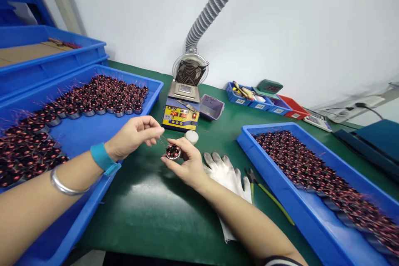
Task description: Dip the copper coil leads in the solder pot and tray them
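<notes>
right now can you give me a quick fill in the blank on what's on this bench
1. The right hand holds a small wound coil over the ____ mat.
2. The left hand pinches a thin wire at the coil, and its wrist wears a ____ band.
3. Beside the right forearm lies a white ____.
4. Coils fill the ____ trays on both sides.

Missing words: green; blue; glove; blue

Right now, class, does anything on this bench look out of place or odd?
Little stands out. A white glove lies loose on the green mat beside green-handled pliers, half under the right forearm. Both trays' coils sit in neat rows.
</notes>
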`<state>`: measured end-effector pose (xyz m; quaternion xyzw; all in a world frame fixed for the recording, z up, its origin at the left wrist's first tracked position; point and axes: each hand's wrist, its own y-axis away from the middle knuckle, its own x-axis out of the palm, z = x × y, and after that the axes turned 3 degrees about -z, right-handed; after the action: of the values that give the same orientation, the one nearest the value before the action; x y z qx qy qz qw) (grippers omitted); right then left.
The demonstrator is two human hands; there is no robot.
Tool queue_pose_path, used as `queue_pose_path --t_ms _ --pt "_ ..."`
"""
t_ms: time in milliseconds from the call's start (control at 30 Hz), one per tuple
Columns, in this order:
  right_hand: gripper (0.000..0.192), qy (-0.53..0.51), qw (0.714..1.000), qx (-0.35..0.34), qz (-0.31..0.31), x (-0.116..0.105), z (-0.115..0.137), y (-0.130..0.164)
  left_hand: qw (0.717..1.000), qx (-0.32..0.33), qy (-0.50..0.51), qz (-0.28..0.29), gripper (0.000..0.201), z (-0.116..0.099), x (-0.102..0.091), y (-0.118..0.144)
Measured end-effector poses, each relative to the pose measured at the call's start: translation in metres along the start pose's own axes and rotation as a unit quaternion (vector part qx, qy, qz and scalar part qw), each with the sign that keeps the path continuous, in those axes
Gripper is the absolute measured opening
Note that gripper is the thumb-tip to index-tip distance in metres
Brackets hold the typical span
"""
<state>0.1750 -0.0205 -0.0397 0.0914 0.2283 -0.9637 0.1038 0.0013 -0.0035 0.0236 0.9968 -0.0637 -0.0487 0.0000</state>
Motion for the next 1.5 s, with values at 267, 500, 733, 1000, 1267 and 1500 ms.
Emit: queue_pose_path --t_ms 267,500,733,1000,1267,1500 --pt "0.040 0.003 1.000 0.005 -0.021 -0.002 -0.001 -0.002 0.995 0.053 -0.081 -0.016 0.021 -0.003 0.003 0.004" --pt "0.047 -0.035 0.998 0.042 -0.037 -0.013 0.003 -0.012 0.991 0.047 -0.014 -0.123 0.020 -0.008 -0.011 -0.004" --pt "0.052 -0.018 0.996 0.076 -0.052 -0.056 -0.001 -0.083 0.947 -0.066 -0.281 0.141 0.029 0.023 0.006 0.001" --pt "0.028 0.252 0.961 0.085 -0.074 -0.080 0.001 -0.200 0.921 -0.065 -0.343 0.174 0.034 0.030 0.001 -0.002" --pt "0.026 0.470 0.876 0.065 -0.087 -0.058 -0.004 -0.242 0.911 -0.061 -0.365 0.180 0.032 0.029 0.002 -0.003" --pt "0.035 0.490 0.861 0.098 -0.097 -0.049 -0.012 -0.249 0.911 -0.048 -0.376 0.163 0.032 0.032 0.002 -0.003"
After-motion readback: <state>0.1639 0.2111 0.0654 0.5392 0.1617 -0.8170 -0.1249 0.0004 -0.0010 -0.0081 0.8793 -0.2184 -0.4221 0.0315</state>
